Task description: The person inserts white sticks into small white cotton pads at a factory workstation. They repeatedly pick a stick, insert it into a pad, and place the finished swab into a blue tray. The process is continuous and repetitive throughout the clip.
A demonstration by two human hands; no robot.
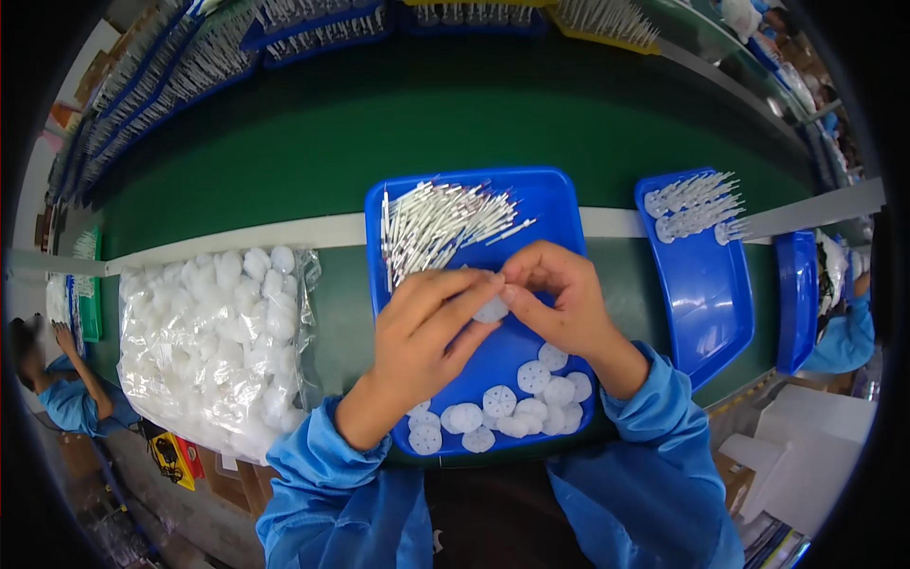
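Both of my hands meet over a blue tray [567, 213]. My left hand [417, 327] is closed on a small white perforated plastic disc [491, 310], which sticks out below its fingertips. Right beside it, the thumb and forefinger of my right hand [564, 299] are pinched together at the disc's upper edge; whatever is between them is hidden. Behind my hands, a heap of thin white sticks [445, 223] lies in the tray's far part. Loose white discs [500, 401] of the same sort are spread along its near end.
At left lies a clear plastic bag [213, 346] full of white discs. A blue tray [706, 294] at right bears discs with upright sticks; another blue tray [796, 303] is beyond it. Filled trays [327, 38] line the far side. Co-workers' arms [81, 379] show at both edges.
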